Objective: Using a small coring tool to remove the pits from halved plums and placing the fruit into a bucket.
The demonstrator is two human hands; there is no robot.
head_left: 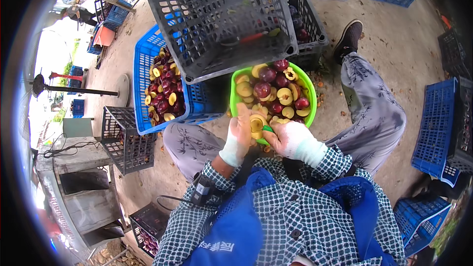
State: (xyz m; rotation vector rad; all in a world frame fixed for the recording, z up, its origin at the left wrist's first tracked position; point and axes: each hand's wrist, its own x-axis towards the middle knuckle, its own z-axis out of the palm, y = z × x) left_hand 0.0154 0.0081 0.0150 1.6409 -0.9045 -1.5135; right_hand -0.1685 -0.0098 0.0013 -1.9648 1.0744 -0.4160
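My left hand [240,129], in a white fingerless glove, grips a halved plum [256,122] with its yellow cut face up. My right hand [288,137], in a white glove, holds a small green-handled tool [267,129] against that fruit. Both hands hover over the near rim of a green bowl [309,88] filled with dark red whole plums [263,88] and yellow cut halves [285,95]. The bowl rests between my knees.
A blue crate [142,69] of plums and halves stands at left. A black crate [217,15] lies tilted over it, and another black crate [310,24] stands behind the bowl. More blue crates [438,123] sit at right, a black one [125,138] at left.
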